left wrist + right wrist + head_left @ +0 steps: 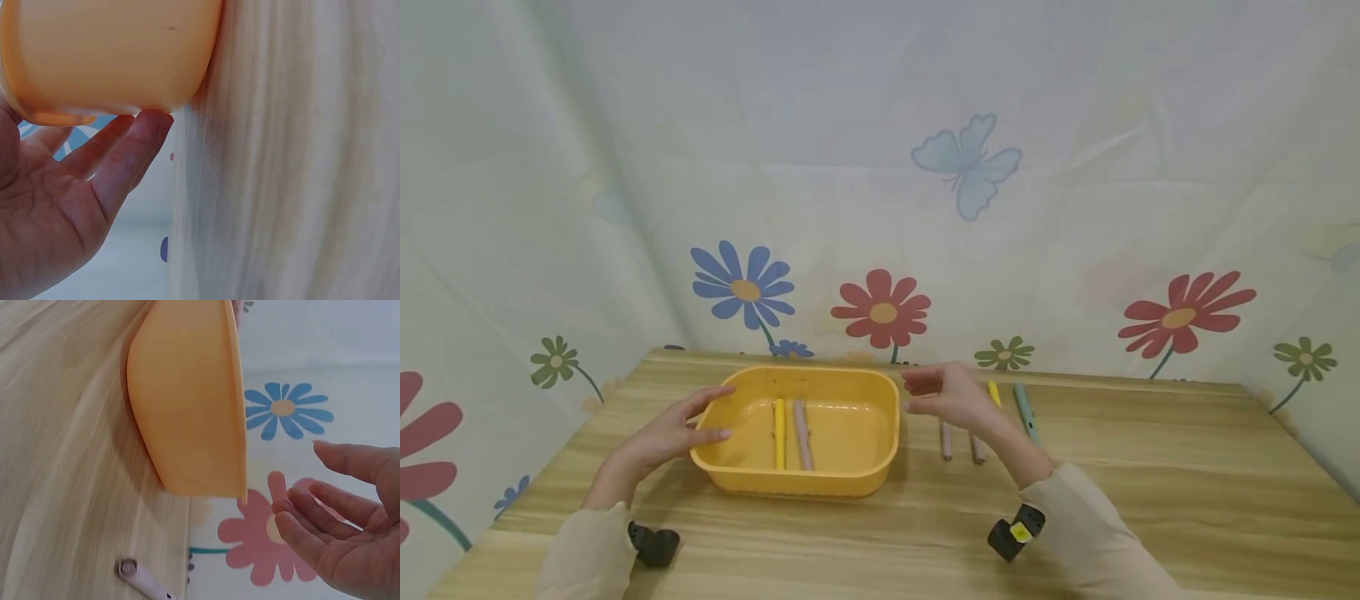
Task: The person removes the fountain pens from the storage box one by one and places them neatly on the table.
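Note:
A yellow plastic basin (865,483) stands on the wooden table. Inside it lie a yellow pen (780,435) and a pinkish-grey pen (803,437), side by side. My left hand (662,429) holds the basin's left rim, its thumb over the inside; in the left wrist view the fingers (119,165) press against the outer wall. Just off the right rim hovers my right hand (955,398), holding nothing. The right wrist view shows its loosely bent fingers (306,544) apart from the basin (187,406).
Right of the basin, partly behind the right hand and forearm, lie two pinkish-grey pens (946,442), a yellow pen (994,393) and a green pen (1025,412). A flower-printed cloth (1045,275) hangs along the table's back edge.

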The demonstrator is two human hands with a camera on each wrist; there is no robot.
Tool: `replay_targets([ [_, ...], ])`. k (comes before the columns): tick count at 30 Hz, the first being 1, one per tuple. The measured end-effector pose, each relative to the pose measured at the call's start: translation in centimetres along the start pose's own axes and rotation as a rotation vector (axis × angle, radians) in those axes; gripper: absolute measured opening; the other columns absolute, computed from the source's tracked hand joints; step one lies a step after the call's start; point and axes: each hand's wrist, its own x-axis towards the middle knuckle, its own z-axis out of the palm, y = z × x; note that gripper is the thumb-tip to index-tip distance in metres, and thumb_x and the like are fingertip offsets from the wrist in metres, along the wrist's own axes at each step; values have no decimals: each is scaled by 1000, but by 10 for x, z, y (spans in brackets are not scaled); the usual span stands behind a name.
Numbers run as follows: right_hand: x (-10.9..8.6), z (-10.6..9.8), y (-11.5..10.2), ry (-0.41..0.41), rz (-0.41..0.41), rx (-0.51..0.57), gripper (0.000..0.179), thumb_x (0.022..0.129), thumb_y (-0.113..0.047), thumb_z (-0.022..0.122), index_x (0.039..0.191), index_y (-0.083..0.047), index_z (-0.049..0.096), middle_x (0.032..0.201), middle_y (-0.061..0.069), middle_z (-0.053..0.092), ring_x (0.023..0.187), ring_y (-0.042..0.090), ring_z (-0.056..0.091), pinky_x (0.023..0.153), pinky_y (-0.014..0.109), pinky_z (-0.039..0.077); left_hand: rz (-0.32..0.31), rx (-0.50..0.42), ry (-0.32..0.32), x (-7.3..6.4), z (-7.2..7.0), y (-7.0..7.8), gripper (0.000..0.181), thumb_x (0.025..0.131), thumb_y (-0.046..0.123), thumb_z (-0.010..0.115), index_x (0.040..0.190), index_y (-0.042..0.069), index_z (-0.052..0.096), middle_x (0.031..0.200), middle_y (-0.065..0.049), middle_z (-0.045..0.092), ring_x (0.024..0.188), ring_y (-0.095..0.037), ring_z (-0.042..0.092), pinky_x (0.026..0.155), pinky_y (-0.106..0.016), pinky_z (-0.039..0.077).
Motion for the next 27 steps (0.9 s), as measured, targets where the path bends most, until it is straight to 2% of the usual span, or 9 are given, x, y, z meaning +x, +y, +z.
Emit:
replay_targets([
  [6,8,22,-6,-21,-36,31,40,79,-8,69,116,4,59,110,19,62,102,29,59,83,31,50,4,0,-2,0,0,0,73,83,24,66,142,4,26,144,-31,13,123,-57,22,81,-44,50],
  [14,17,54,-10,-96,-96,53,42,79,-7,69,117,7,57,113,22,60,104,30,58,85,30,49,-10,6,3,0,0,0,74,83,25,66,142,5,26,145,-31,11,124,-59,19,84,-48,48],
  [21,26,78,-17,-111,-44,87,43,78,-6,70,118,5,58,115,22,59,104,31,58,83,29,50,-16,11,7,0,0,0,74,82,25,67,142,6,27,146,-30,12,124,-58,20,86,-49,46],
  [27,37,100,-16,-82,12,68,44,76,-5,72,116,6,59,113,20,61,100,31,60,80,31,51,-16,15,8,0,0,0,75,82,26,67,142,6,27,145,-30,12,123,-58,21,86,-49,46],
])
